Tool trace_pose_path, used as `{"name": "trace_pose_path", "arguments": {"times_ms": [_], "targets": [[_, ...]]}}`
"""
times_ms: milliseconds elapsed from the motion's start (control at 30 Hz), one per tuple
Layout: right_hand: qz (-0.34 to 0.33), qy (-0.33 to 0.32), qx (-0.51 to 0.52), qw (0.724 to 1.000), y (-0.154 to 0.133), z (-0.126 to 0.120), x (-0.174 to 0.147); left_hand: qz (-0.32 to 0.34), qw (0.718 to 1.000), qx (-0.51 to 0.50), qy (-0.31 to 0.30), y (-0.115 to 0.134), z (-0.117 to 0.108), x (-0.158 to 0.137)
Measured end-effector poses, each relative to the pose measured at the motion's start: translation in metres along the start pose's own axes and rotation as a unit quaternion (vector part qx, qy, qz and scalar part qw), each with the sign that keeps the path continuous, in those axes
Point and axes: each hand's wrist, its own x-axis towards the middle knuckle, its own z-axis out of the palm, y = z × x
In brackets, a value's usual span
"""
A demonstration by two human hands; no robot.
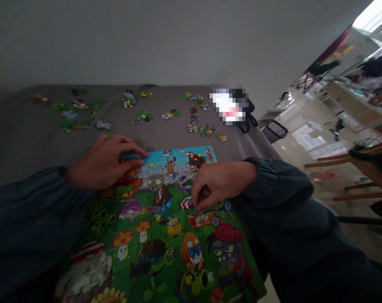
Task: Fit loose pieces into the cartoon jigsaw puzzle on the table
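Note:
A colourful cartoon jigsaw puzzle (165, 240) lies on a grey cloth-covered table (36, 134), largely assembled. My left hand (105, 162) rests flat on the puzzle's upper left corner, fingers pressing on the blue sky part. My right hand (219, 183) is curled over the puzzle's right side, fingertips pinched down on the pieces there; whether it holds a loose piece I cannot tell. Both arms wear dark sleeves.
Loose puzzle pieces (80, 113) lie scattered across the far side of the table, with more pieces (197, 118) at the back right. A dark bag (247, 113) sits at the far right corner. Wooden chairs (361, 168) stand to the right on a shiny floor.

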Motion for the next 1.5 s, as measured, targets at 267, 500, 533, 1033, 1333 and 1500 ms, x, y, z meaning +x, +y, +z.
{"name": "trace_pose_path", "arguments": {"times_ms": [267,500,533,1033,1333,1500], "targets": [[0.083,0.027,-0.127,0.988,-0.015,0.003,0.006,0.001,1.000,0.020,0.010,0.000,0.000,-0.001],[0.037,0.076,-0.052,0.995,-0.004,-0.001,0.003,0.006,0.998,0.056,-0.028,0.001,-0.006,-0.003],[0.024,0.129,-0.021,0.991,0.004,-0.005,0.000,0.009,0.998,0.060,-0.028,0.001,-0.006,-0.003],[0.165,0.452,-0.268,0.835,0.118,-0.054,-0.022,0.031,0.995,0.095,-0.013,0.001,-0.007,-0.002],[0.142,0.469,-0.241,0.838,0.115,-0.055,-0.024,0.249,0.961,0.106,-0.052,0.091,0.006,-0.052],[0.132,0.484,-0.246,0.829,0.115,-0.055,-0.022,0.312,0.942,0.100,-0.078,0.126,0.039,-0.082]]}}
